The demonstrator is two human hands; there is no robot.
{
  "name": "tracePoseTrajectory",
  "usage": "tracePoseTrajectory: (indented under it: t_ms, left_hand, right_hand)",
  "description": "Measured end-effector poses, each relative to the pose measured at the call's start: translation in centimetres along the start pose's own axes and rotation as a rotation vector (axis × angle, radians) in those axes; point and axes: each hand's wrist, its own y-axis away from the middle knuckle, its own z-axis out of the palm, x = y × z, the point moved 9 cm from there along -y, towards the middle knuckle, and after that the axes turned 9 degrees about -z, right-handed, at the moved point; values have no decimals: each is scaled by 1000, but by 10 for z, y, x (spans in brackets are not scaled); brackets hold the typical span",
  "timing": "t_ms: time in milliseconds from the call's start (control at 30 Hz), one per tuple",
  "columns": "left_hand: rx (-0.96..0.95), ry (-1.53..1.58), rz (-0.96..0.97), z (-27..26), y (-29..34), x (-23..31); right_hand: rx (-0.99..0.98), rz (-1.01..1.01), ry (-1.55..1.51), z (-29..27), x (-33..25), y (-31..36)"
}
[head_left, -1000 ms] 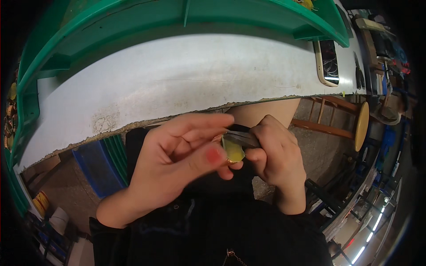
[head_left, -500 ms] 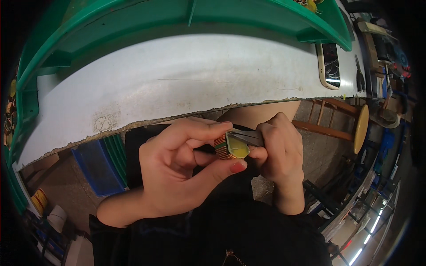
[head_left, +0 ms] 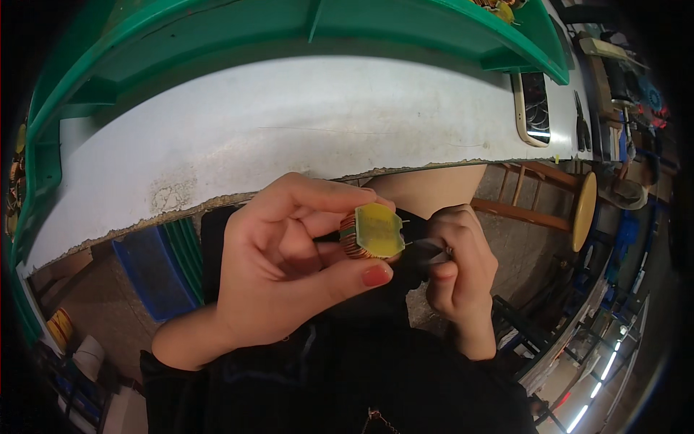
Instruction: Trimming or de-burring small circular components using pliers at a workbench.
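Left grip (head_left: pixel 267 278), head view: we hold the wound coil (head_left: pixel 379 228) between thumb and fingers, just short of the bench (head_left: pixel 311 116).
Right grip (head_left: pixel 466 267): we clasp a dark metal tool (head_left: pixel 430 253), blurred, near the pins (head_left: pixel 408 244).
Coil: we should probably keep it steady, sparing the windings (head_left: pixel 348 236).

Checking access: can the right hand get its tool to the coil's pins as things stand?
Probably yes: the left hand holds the coil with its pins pointing toward the right hand, whose dark, blurred tool is close by; nothing visible stands between.
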Motion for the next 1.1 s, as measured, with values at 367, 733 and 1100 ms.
tracePoseTrajectory:
  t_ms: [367, 733, 1100]
  left_hand:
    - [-41, -40, -35, -1, 1, -1]
    - [-47, -115, -12, 1, 3, 1]
    - [-71, -115, -14, 2, 2, -1]
  right_hand:
    - [-61, -124, 145, -1, -12, -7]
    - [-110, -204, 193, 3, -20, -14]
    - [-131, -259, 151, 6, -23, -19]
